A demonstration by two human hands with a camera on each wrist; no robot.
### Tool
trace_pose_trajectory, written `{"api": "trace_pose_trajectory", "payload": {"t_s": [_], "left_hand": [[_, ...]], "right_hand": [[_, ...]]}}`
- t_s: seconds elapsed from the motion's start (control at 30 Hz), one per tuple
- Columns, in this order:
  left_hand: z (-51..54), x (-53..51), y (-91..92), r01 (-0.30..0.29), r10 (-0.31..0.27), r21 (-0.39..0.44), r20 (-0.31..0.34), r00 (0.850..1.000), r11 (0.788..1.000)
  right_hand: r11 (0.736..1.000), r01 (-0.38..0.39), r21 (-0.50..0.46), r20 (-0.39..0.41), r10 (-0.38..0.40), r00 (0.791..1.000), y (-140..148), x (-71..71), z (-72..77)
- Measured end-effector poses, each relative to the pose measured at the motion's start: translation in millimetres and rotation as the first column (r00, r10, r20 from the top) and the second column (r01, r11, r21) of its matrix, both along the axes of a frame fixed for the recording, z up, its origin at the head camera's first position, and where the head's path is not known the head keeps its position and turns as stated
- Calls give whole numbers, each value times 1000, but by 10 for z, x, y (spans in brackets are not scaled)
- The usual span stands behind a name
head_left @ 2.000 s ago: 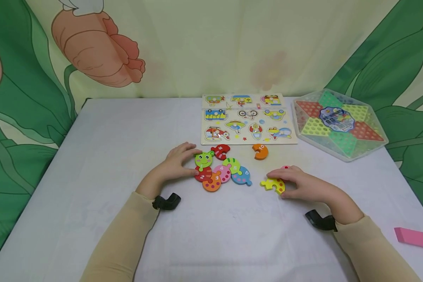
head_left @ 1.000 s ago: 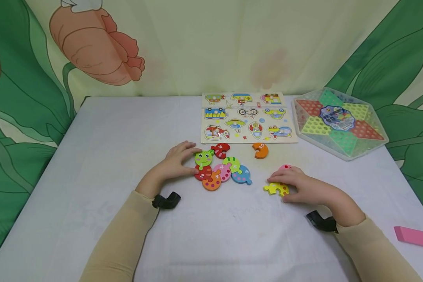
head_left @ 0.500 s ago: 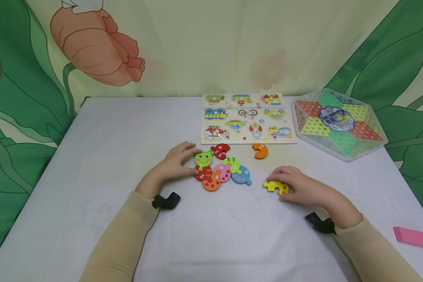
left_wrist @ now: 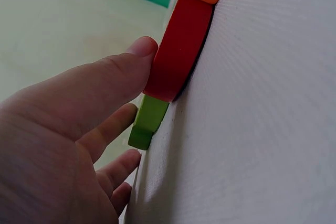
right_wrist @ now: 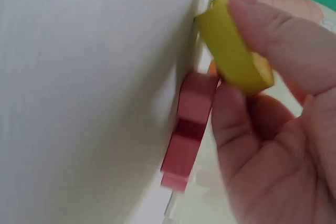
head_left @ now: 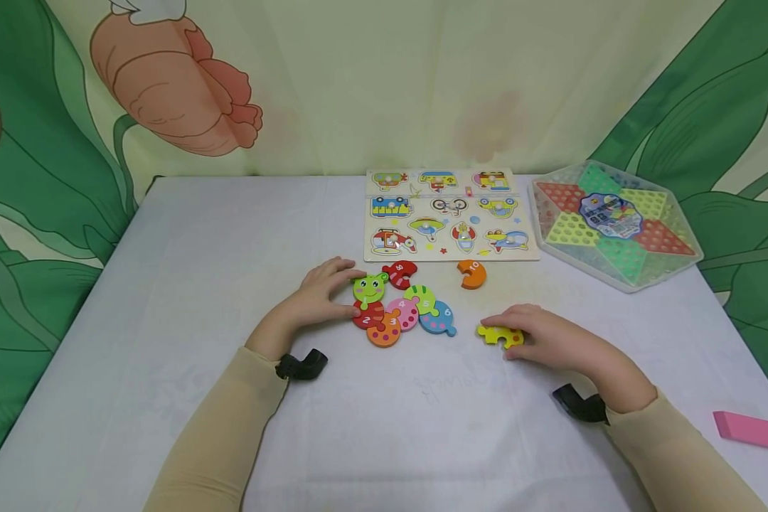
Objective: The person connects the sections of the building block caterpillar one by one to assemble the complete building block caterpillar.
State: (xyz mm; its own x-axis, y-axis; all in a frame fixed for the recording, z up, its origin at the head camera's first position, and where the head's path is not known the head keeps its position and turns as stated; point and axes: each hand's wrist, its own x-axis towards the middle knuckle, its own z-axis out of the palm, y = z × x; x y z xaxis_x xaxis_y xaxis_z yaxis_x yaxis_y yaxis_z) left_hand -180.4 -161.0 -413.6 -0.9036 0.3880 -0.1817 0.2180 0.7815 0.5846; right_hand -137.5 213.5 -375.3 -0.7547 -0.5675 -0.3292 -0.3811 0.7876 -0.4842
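My left hand [head_left: 313,295] rests beside a joined row of wooden caterpillar puzzle pieces, its thumb touching the red 2 piece [head_left: 368,316] and a finger at the green head piece [head_left: 369,287]. Orange 3 [head_left: 384,332], pink 4 [head_left: 403,313], green 5 [head_left: 421,299] and blue 6 [head_left: 438,319] follow in the chain. In my right hand [head_left: 544,338], thumb and fingers pinch a yellow puzzle piece [head_left: 500,335], right of the blue one. It looks tilted off the cloth in the right wrist view, where a pinkish-red piece [right_wrist: 186,129] lies beside it, hidden from the head view.
Behind the chain lie a loose red 8 piece [head_left: 400,274] and an orange 10 piece [head_left: 473,274]. Farther back are a vehicle peg puzzle board [head_left: 451,252] and a clear hexagonal game box [head_left: 614,274]. A pink block [head_left: 750,430] sits at the right edge.
My right hand first drew the yellow piece slightly right, then shifted its grip and brought it a little back left and away. A pink spotted piece behind became covered. The left hand stays put.
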Motion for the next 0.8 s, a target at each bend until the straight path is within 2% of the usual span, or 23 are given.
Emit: {"api": "trace_pose_trajectory", "payload": {"t_s": [0.1,0.33,0.53,0.63,0.8], "left_hand": [[-3,1,1,0,0,1,-1,1000,1000],[-9,2,0,-4,4,-2,1,1000,1000],[-13,1,-4,-5,5,-4,-3,1000,1000],[-17,-3,0,-7,7,-6,-4,1000,1000],[-18,-6,4,-9,9,-10,-4,1000,1000]], "right_hand": [[1000,3,-29,4,-3,1000,12,0,25],[991,89,-104,32,-86,996,31,9,55],[968,68,-242,9,-68,998,12,1,25],[959,50,-279,-2,-53,999,-5,-1,19],[946,99,-308,24,-97,995,-36,0,42]]}}
